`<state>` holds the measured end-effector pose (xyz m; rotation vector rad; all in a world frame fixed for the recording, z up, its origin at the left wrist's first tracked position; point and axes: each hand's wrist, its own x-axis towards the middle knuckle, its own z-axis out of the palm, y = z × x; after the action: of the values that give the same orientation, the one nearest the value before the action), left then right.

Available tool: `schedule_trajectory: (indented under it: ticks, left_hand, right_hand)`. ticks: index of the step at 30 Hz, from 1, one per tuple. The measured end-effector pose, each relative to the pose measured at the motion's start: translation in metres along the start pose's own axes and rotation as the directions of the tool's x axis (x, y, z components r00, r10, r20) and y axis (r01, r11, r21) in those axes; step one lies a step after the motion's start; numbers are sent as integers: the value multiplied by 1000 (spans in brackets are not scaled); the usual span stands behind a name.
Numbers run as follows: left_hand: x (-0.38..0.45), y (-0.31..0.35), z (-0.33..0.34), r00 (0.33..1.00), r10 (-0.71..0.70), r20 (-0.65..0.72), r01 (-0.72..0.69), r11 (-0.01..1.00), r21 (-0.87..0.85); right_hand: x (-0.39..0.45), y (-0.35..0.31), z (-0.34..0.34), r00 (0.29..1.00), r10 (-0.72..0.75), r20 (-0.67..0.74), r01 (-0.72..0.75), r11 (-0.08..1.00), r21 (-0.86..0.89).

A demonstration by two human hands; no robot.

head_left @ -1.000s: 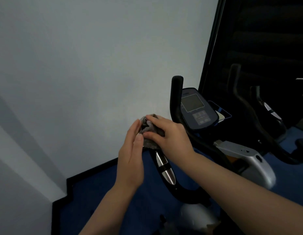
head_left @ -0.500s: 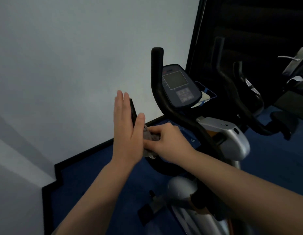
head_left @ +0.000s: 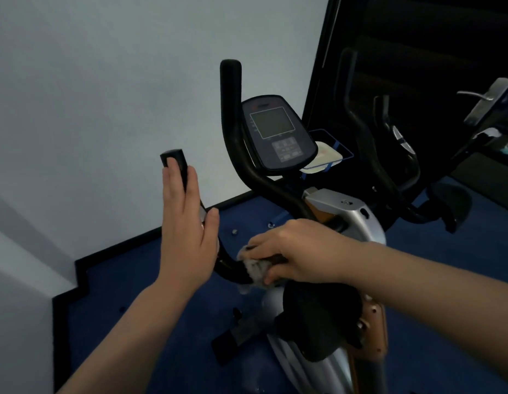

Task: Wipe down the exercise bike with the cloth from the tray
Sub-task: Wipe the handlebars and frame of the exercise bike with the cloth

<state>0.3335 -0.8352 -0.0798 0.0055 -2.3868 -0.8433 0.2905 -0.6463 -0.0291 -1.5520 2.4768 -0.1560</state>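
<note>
The exercise bike (head_left: 343,217) stands before me with black handlebars, a console (head_left: 278,135) and a silver body. My right hand (head_left: 295,248) grips a grey cloth (head_left: 254,267) wrapped round the low bend of the left handlebar (head_left: 227,265). My left hand (head_left: 187,231) is flat, fingers straight, resting against the upright end of that handlebar, whose black tip (head_left: 173,160) shows above my fingertips. A blue-edged tray (head_left: 339,147) sits behind the console.
A pale wall runs along the left, close to the bike. A dark mirror panel (head_left: 417,52) at the right reflects the bike. Blue carpet (head_left: 133,280) covers the floor. The black saddle (head_left: 321,314) sits just below my right forearm.
My right hand has slid the cloth down the left handlebar from its top to the low bend. My left hand has opened flat against the upright grip. The view has tilted downward.
</note>
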Motion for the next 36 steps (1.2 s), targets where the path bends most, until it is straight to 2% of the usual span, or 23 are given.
schedule_trajectory:
  ticks: [4,8,10,12,15,21,25,30,36]
  left_hand:
    - [0,1,-1,1000,-11,2,11,998,59]
    - [-3,4,-6,1000,-22,15,20,994,103]
    - [-5,5,-10,999,-30,29,26,991,131]
    - [-7,6,-16,999,-28,40,21,984,176]
    - [-8,8,-28,997,-40,65,25,975,221]
    - [2,23,-50,992,-103,78,77,955,286]
    - [17,36,-70,990,-120,76,92,949,303]
    - [27,50,-97,990,-83,111,44,947,317]
    - [-6,70,-117,970,-21,244,-56,951,304]
  right_hand:
    - [-9,21,-17,992,-79,96,97,973,-209]
    - [-14,35,-21,980,-171,97,196,894,-402]
    - [-10,37,-25,980,-172,102,199,871,-450]
    - [-3,38,-31,986,-131,103,162,901,-403]
    - [6,38,-40,999,-50,9,51,985,-162]
    - [16,30,-49,975,105,-195,-91,992,83]
    - [8,15,-64,934,198,-296,-166,977,130]
    - [-14,-17,-85,852,298,-431,-295,952,75]
    - [-56,-71,-87,749,485,-451,-529,848,33]
